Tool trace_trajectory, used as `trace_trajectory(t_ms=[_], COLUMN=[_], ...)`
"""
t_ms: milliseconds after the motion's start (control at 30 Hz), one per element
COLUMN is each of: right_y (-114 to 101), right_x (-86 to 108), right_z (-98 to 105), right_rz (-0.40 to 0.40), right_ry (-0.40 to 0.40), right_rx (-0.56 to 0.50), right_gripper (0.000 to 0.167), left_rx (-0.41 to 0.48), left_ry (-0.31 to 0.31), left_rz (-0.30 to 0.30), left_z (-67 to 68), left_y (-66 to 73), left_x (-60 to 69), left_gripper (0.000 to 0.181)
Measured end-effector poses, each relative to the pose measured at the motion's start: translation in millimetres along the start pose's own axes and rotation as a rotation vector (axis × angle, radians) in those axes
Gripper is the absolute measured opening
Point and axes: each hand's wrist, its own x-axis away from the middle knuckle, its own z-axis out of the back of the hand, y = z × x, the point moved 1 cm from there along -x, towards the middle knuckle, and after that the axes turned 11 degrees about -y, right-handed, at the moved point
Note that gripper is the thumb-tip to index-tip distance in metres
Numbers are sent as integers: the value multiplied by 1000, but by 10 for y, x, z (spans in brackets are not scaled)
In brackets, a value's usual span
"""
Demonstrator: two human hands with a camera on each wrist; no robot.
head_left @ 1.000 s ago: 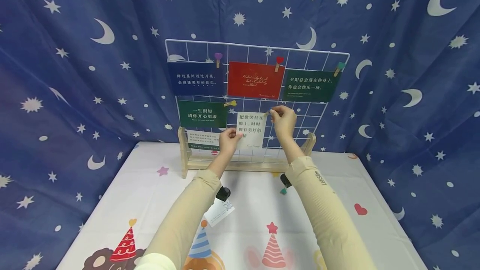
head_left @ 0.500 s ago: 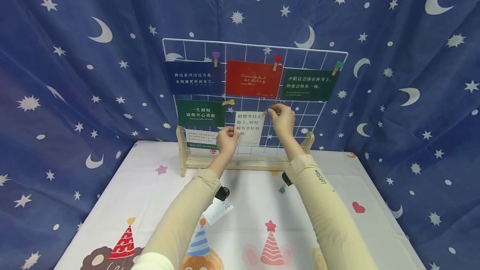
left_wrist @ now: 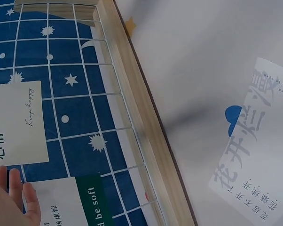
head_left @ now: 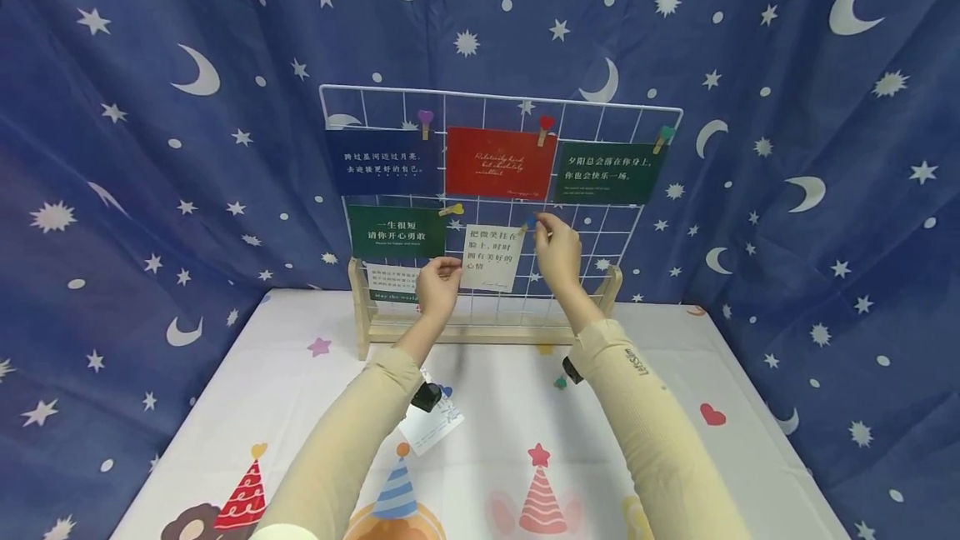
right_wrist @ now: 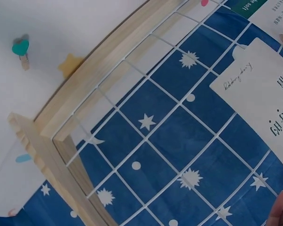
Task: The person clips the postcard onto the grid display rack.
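A white card point(head_left: 491, 261) with dark printed characters hangs upright on the white wire grid point(head_left: 577, 273). A clothespin with a blue heart point(head_left: 530, 223) sits at its upper right corner. My right hand point(head_left: 558, 252) is just right of that clothespin, fingertips beside the heart, which shows between hand and card; any contact is too small to make out. My left hand point(head_left: 438, 288) is at the card's left edge, in front of a white and green card point(head_left: 390, 282). In the left wrist view its fingers point(left_wrist: 14, 186) lie loose near the white card's lower edge, pinching nothing visible.
Above hang a blue card point(head_left: 382, 162), a red card point(head_left: 501, 163) and two green ones, each with a heart clothespin. The grid stands in a wooden base point(head_left: 480, 333). On the table lie another card point(head_left: 431, 427), a blue heart clip point(left_wrist: 233, 117) and a green heart clothespin point(right_wrist: 22, 49).
My left hand has let go of the white card and moved left, uncovering its lower characters. The right fingers have drawn slightly aside, so the blue heart now shows. The view has shifted slightly.
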Motion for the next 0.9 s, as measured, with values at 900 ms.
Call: trace_trajectory(t_ms=[900], right_y=[213], right_x=[163], right_z=[32], right_rz=[44], right_ry=[65], right_rx=[-70], right_gripper=[27], left_rx=[-16], left_ry=[-75], left_rz=[12], left_z=[70], left_y=[-5], left_x=[117], left_gripper=[13])
